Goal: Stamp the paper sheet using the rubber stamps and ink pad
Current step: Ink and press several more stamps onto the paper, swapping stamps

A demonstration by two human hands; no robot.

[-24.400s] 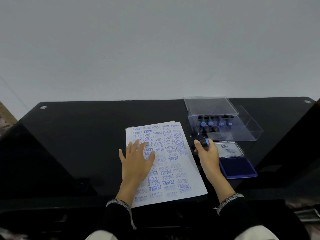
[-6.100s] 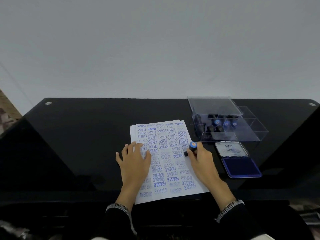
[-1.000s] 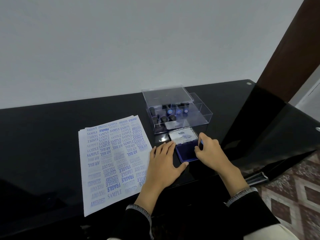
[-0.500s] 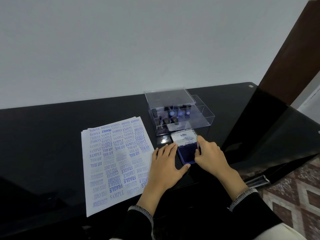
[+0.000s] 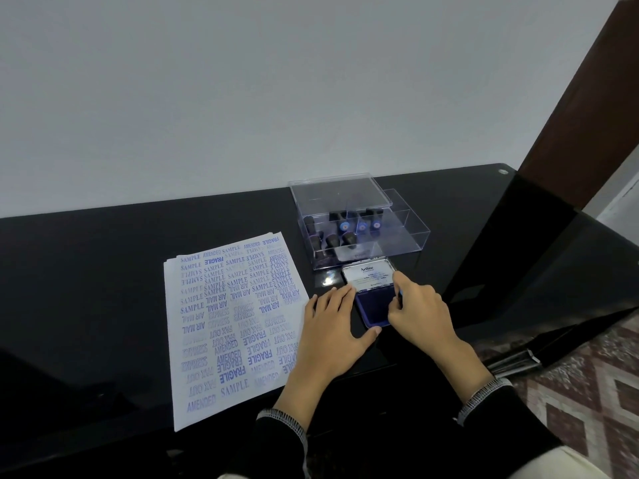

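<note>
The white paper sheet (image 5: 235, 323), covered in blue stamped words, lies on the black table left of my hands. The blue ink pad (image 5: 371, 305) sits open in front of the stamp box, its labelled lid (image 5: 366, 276) raised at the back. My left hand (image 5: 332, 326) lies flat on the table against the pad's left side, thumb at the front corner. My right hand (image 5: 418, 312) curls round the pad's right edge, with the index fingertip on the lid. Several black rubber stamps (image 5: 342, 225) with blue tops stand in the box. No stamp shows in either hand.
The clear plastic stamp box (image 5: 408, 236) stands behind the pad, its lid laid across the left half. The glossy black table (image 5: 103, 271) ends just right of my right hand, with patterned floor (image 5: 587, 392) below. A white wall rises behind.
My right index finger has slid up onto the pad's lid. My left hand has stayed flat beside the pad. The view has shifted slightly.
</note>
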